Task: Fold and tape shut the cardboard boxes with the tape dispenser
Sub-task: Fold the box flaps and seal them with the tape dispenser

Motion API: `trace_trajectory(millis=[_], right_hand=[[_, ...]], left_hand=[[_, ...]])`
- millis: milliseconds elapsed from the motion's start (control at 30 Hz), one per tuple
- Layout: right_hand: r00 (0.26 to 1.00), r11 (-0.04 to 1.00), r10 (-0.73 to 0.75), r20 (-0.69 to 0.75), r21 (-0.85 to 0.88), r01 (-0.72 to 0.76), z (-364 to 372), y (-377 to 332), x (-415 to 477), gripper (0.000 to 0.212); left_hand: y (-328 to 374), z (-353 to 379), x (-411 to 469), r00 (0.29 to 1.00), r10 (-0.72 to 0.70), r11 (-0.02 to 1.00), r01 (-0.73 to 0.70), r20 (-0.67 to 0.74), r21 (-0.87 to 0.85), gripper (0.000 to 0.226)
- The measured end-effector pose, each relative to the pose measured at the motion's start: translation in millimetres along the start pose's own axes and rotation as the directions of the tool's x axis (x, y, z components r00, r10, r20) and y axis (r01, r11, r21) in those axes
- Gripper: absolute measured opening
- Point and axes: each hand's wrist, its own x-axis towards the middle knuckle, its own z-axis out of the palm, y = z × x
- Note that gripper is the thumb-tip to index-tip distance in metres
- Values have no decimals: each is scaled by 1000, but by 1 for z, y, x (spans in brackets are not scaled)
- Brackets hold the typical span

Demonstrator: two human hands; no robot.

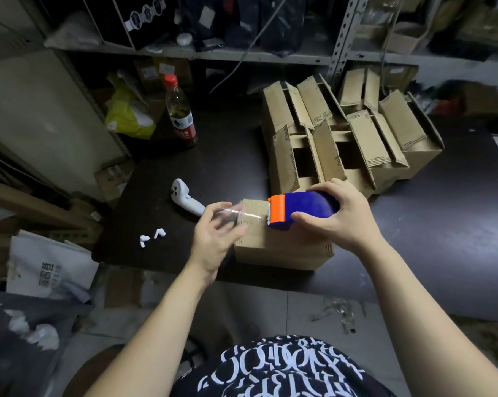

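A small closed cardboard box [282, 250] sits on the dark table near its front edge. My right hand [339, 216] grips the blue tape dispenser [308, 206] with the orange cutter head, held just above the box top. A strip of clear tape [242, 214] stretches left from the cutter. My left hand [213, 239] is blurred at the box's left end, and its fingers pinch the free end of the tape. A stack of several open-flapped cardboard boxes [342, 138] stands behind on the table.
A white handheld controller [185, 197] and two white earbuds [152, 237] lie on the table [442, 224] to the left. A red-capped bottle [180, 110] stands at the back left. Shelving and bags crowd the back and left.
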Motion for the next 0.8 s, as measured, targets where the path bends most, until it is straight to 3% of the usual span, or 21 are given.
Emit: trace_trajectory(millis=[100,233,433,633,733,800], right_hand=[[1000,1000,-9,8,10,9,-2,1,-1,69],[1000,1000,-28,5,-10,28,-2,-1,-1,67],[997,998,-65,46,14,64,0,-5,-2,63],[995,999,-46,85,6,46,-1,-4,1,67],[996,999,-40,76,-6,40,-3,-2,2,67],[997,999,-42,68,-14,43,-4,-2,2,68]], left_hand=[[12,12,-2,979,-142,977,114,-148,-181,22],[8,23,8,881,-269,959,205,-389,-197,10],[-12,12,16,862,-246,967,190,-443,-168,8],[-35,16,18,815,-316,941,334,-485,-50,17],[-40,14,12,831,-217,950,301,-512,86,38],[-37,15,9,854,-26,973,141,-520,183,32]])
